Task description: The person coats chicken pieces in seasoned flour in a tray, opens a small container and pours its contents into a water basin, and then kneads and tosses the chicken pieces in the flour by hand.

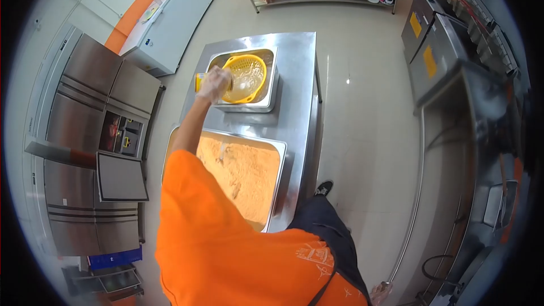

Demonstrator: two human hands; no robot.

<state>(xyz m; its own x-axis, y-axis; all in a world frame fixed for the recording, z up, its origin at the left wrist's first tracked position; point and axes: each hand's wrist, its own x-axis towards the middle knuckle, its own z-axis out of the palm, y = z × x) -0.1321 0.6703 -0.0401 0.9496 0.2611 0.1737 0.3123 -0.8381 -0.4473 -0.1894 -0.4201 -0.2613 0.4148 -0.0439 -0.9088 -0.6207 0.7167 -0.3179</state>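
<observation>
My left hand (215, 83), in a clear glove, is closed around a yellow can-like container (199, 82) with a pale label. It is at the left rim of a yellow perforated basket (262, 82). The basket sits in cloudy liquid inside a deep steel pan (271, 102). Nearer to me, a wide steel tray (281, 156) holds orange-tinted flour or breading (249, 164), with a few lumps on top. Part of my right hand (381, 293), also gloved, shows low at the right edge of my body; its fingers are blurred, and whether it holds anything is unclear.
Both pans stand on a steel table (300, 79). Steel fridges (85, 107) and a white chest freezer (170, 20) line the left, with one small fridge door (120, 177) swung out. A shelf of boxes (323, 0) is ahead. Steel equipment (442, 51) runs along the right.
</observation>
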